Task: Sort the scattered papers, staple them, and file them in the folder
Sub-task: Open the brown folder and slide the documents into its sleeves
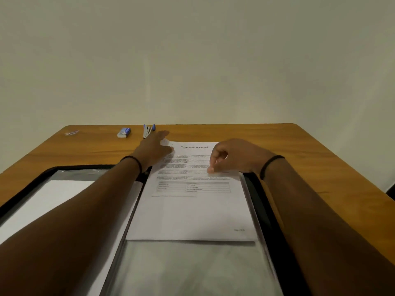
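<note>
Printed papers (192,206) on open folder (275,210), top past its far edge; left hand (155,149) flat, fingers straight on top-left corner; right hand (233,155) curled, fingertips pinching right edge; stapler (148,130) near table's far edge

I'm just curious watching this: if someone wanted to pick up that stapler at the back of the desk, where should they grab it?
Grip the stapler across its long narrow body, near the middle, coming down from above. It lies flat on the table, lengthwise away from the person, with free space on both sides, so thumb and fingers can close on its two long sides. The left hand is nearest.
</note>
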The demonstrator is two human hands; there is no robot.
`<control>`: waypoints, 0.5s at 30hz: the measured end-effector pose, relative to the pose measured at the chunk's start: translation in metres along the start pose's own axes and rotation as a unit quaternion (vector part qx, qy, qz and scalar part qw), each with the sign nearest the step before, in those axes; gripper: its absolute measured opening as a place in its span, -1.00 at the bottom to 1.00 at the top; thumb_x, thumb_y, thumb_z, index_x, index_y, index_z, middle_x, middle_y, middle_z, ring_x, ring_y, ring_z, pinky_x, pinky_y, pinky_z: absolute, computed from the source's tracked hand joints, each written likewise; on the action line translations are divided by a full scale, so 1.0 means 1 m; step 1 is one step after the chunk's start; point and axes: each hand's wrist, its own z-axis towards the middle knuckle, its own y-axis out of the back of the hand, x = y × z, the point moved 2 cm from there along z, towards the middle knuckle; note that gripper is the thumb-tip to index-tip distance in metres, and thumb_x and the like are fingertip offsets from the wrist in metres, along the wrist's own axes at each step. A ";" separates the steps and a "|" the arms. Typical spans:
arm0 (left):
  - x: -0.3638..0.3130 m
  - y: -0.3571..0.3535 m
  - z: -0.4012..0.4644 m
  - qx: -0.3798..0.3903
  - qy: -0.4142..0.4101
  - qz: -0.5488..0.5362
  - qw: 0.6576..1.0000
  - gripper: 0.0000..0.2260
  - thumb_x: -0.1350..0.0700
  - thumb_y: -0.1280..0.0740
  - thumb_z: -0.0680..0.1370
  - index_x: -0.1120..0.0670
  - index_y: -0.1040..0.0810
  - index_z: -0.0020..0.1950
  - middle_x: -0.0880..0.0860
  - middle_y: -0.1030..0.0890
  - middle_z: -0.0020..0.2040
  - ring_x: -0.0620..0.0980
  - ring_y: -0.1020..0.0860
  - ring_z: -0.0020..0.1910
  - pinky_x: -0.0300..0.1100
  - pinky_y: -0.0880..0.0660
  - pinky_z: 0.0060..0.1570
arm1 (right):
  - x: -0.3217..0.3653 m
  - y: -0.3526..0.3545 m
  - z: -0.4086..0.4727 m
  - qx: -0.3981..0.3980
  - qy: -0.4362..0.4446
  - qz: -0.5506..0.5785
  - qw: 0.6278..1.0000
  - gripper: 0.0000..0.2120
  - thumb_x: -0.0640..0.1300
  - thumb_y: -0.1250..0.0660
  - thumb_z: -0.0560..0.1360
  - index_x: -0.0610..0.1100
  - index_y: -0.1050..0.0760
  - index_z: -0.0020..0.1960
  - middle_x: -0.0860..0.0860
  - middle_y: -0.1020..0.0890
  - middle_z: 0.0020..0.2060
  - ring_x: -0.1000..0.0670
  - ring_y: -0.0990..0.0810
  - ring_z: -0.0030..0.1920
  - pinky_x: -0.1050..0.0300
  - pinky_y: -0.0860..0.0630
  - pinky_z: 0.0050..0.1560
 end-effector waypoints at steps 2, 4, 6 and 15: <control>-0.006 -0.004 0.007 0.017 0.003 0.012 1.000 -0.52 0.09 -0.32 0.61 0.05 -0.33 0.53 0.12 -0.41 0.47 0.14 -0.41 0.40 -0.06 -0.36 0.31 | 0.010 -0.008 0.002 0.061 -0.005 -0.070 0.996 -0.65 0.11 -0.57 0.35 -0.05 -0.59 0.00 0.18 -0.52 -0.23 0.19 -0.46 -0.23 0.25 -0.35 -0.22; -0.010 -0.005 0.011 0.017 0.022 0.008 1.000 -0.57 0.08 -0.28 0.64 0.07 -0.37 0.51 0.11 -0.45 0.43 0.13 -0.43 0.36 -0.08 -0.38 0.27 | 0.012 -0.011 0.003 0.075 -0.007 -0.090 0.993 -0.68 0.10 -0.57 0.35 -0.06 -0.59 -0.06 0.18 -0.52 -0.29 0.19 -0.46 -0.27 0.24 -0.35 -0.25; -0.007 -0.005 0.015 0.018 0.022 -0.021 0.999 -0.69 0.11 -0.26 0.64 0.13 -0.50 0.38 0.07 -0.53 0.27 0.07 -0.47 0.26 -0.16 -0.35 0.17 | 0.011 -0.012 0.005 0.101 -0.017 -0.059 0.993 -0.77 0.05 -0.59 0.35 -0.04 -0.59 -0.18 0.18 -0.55 -0.40 0.21 -0.47 -0.37 0.27 -0.38 -0.28; -0.005 -0.009 0.023 0.003 -0.013 0.036 0.999 -0.79 0.05 -0.32 0.53 0.10 -0.53 -0.27 0.03 -0.54 -0.31 -0.02 -0.48 -0.27 -0.20 -0.39 -0.24 | 0.004 -0.012 0.009 0.040 0.008 0.024 0.999 -0.82 -0.06 -0.60 0.36 -0.05 -0.61 -0.25 0.20 -0.55 -0.48 0.25 -0.44 -0.46 0.25 -0.40 -0.31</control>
